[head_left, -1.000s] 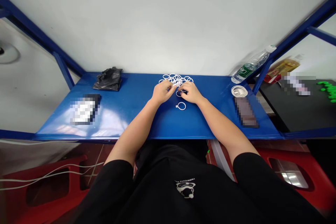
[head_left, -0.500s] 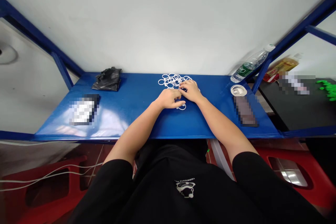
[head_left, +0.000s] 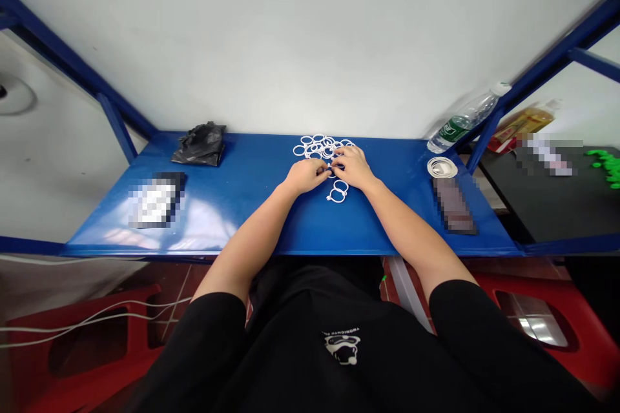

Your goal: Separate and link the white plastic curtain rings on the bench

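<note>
On the blue counter (head_left: 252,206), at left, lies a black bag (head_left: 199,144). Your left hand (head_left: 308,175) has bent fingers beside the pile of white rings (head_left: 329,150); whether it pinches one, I cannot tell. Two rings (head_left: 342,192) lie nearer to you, touching. Your right hand (head_left: 353,166) curls over the pile's edge, its grip also unclear. Farther right is a coiled cable (head_left: 434,174), then a bottle (head_left: 455,129).

Wall (head_left: 310,45), pale grey: facing me, rising behind table. Table (head_left: 252,219), glossy blue: catching whitish light at left. Frame bars (head_left: 62,55), blue: sloping both sides. Tabletop (head_left: 527,206), black: standing right. Stools (head_left: 593,329), two, red: sitting below. Floor (head_left: 181,284), reddish tile: showing pale joints.
</note>
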Demonstrator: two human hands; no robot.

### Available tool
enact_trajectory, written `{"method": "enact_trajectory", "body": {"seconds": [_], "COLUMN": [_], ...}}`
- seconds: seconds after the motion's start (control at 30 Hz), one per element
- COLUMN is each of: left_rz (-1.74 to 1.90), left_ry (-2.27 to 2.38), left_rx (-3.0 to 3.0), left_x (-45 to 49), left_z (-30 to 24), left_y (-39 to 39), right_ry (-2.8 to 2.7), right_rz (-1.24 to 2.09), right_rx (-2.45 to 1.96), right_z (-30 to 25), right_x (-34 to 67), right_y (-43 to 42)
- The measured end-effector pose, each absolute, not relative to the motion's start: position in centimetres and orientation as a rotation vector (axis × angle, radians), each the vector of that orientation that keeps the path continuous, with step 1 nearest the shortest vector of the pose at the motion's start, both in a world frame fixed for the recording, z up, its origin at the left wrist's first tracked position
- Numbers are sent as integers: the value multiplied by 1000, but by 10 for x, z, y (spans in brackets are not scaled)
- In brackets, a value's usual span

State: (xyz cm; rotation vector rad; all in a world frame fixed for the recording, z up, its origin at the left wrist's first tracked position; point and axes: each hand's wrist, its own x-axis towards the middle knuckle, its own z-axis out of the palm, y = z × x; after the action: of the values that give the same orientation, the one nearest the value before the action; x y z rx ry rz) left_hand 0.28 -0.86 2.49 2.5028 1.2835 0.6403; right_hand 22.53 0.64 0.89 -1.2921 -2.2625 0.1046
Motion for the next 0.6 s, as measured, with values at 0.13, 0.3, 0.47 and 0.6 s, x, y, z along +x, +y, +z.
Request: {"method": "enact_trajectory", "body": {"seconds": [0.13,0.3,0.47,0.6], "left_rz": [655,706,739,793], "left_ry": [1321,1268,1223,1281], "left_rx": [2434,2460,2547,2568], "left_x": [3,1,3,6], "left_z": [25,24,24,24], "left_y": [-8,-7,-9,-11], "right_ry": [-2244,-2124,-2077,-2055], "right_rz": [90,20,-5,-19], "right_rx": [-1254,-1161,-1041,-1005], "right_z": [11,17,17,19], "right_x": [222,219,219,220], "right_y": [5,2,0,-1]}}
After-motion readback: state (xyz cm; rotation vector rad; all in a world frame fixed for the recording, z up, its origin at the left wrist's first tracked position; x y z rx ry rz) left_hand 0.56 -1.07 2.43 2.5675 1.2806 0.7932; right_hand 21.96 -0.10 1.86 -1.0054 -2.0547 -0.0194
